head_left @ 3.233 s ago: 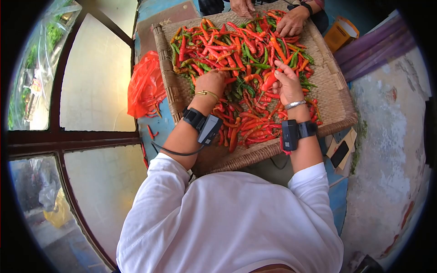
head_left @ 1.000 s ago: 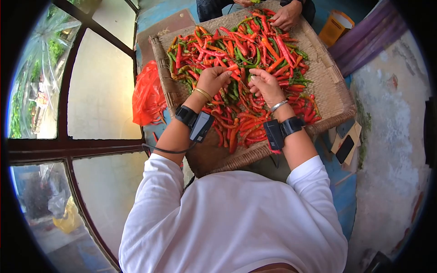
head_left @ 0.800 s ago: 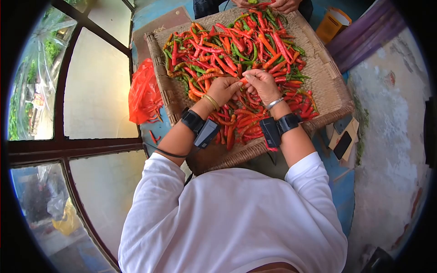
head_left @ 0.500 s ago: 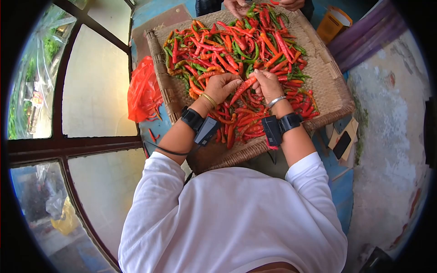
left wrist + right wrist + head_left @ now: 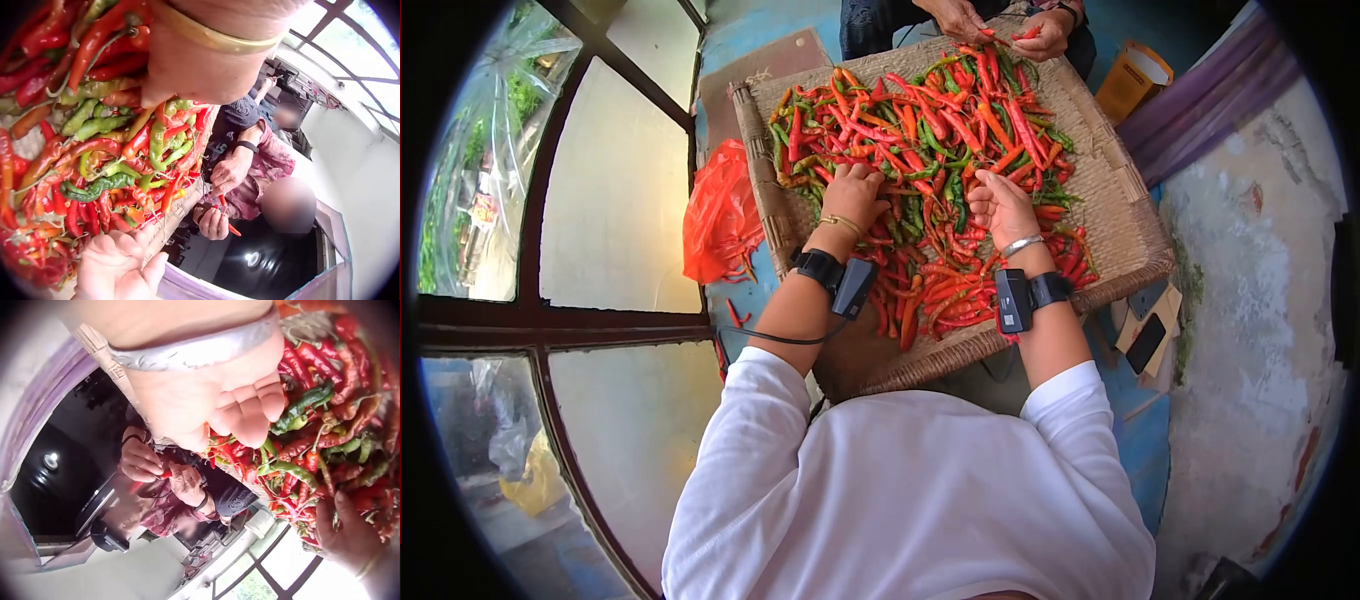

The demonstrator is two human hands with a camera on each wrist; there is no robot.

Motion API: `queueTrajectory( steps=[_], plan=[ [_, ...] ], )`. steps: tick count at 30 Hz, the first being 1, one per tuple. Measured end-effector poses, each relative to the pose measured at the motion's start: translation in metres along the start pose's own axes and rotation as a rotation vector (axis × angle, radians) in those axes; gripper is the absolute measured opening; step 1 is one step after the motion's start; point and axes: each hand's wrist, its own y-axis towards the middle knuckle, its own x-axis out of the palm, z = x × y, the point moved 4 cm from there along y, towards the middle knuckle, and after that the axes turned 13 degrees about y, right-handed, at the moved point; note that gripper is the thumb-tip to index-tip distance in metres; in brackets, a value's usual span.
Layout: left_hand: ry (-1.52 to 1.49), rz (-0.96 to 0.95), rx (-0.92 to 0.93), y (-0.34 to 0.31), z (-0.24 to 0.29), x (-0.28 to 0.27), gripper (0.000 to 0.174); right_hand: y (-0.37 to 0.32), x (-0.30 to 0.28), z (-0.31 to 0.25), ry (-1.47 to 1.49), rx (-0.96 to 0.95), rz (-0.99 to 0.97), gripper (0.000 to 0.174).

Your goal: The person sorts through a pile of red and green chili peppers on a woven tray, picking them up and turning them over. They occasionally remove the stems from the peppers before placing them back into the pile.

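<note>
The peppers (image 5: 920,130), red, orange and green, lie heaped in the woven tray (image 5: 1115,180), in front of the person in the white shirt (image 5: 930,490). From here I see the left hand (image 5: 855,195) resting palm down on the left part of the heap, its fingers relaxed and its thumb apart from them. The right hand (image 5: 1003,210) hovers over the heap, palm turned up, holding nothing, its fingers loosely bent and the thumb clear of them. Each wrist wears 1 bracelet and 1 camera. Across the tray, another person's 2 hands (image 5: 1045,35) hold red pepper pieces (image 5: 1027,33) over the far edge. A red plastic bag (image 5: 722,215) sits just left of the tray. To the right are a yellow box (image 5: 1135,82) and, nearer, a dark phone (image 5: 1145,343) on cardboard (image 5: 1168,305).
</note>
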Motion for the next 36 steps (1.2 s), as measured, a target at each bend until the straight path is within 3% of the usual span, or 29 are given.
queueTrajectory(
  steps=[1,5,7,8,10,16,18,19,23,26,28,32,36],
  plan=[
    [0.023,-0.082,0.020,0.000,0.002,-0.002,0.026,0.000,0.003,0.002,0.000,0.000,-0.002,0.038],
    [-0.021,-0.009,0.063,-0.007,0.013,-0.010,0.023,-0.003,0.013,0.012,-0.288,0.052,-0.082,0.032],
    [-0.316,-0.037,0.003,-0.011,0.021,-0.022,0.022,-0.005,0.016,0.018,-0.409,0.118,-0.171,0.031],
    [-0.319,-0.038,0.004,-0.011,0.024,-0.023,0.022,-0.006,0.017,0.019,-0.411,0.119,-0.168,0.031],
    [-0.548,0.042,0.030,-0.011,0.031,-0.027,0.023,-0.011,0.025,0.024,-0.485,0.194,-0.217,0.032],
    [-0.533,0.037,0.145,-0.018,0.057,-0.024,0.023,-0.010,0.023,0.029,-0.373,0.184,-0.172,0.027],
    [-0.469,0.003,0.242,-0.022,0.065,-0.028,0.027,-0.009,0.020,0.028,-0.338,0.187,-0.180,0.026],
    [-0.456,0.077,0.315,-0.024,0.068,-0.029,0.030,-0.009,0.021,0.028,-0.290,0.188,-0.193,0.025],
    [-0.440,0.062,0.291,-0.024,0.067,-0.033,0.031,-0.007,0.018,0.016,-0.191,0.108,-0.135,0.020],
    [-0.441,0.221,0.170,-0.018,0.048,-0.030,0.024,-0.004,0.006,-0.002,0.018,-0.003,-0.038,0.020],
    [-0.429,0.184,-0.012,-0.012,0.029,-0.023,0.021,0.003,-0.006,-0.011,0.221,-0.062,-0.055,0.022],
    [-0.401,0.054,-0.129,-0.006,0.008,-0.012,0.018,0.001,0.000,-0.028,0.536,-0.202,-0.053,0.031],
    [-0.335,-0.163,-0.005,-0.011,0.026,-0.010,0.026,0.005,-0.011,-0.003,0.029,0.075,0.019,0.038]
  ],
)
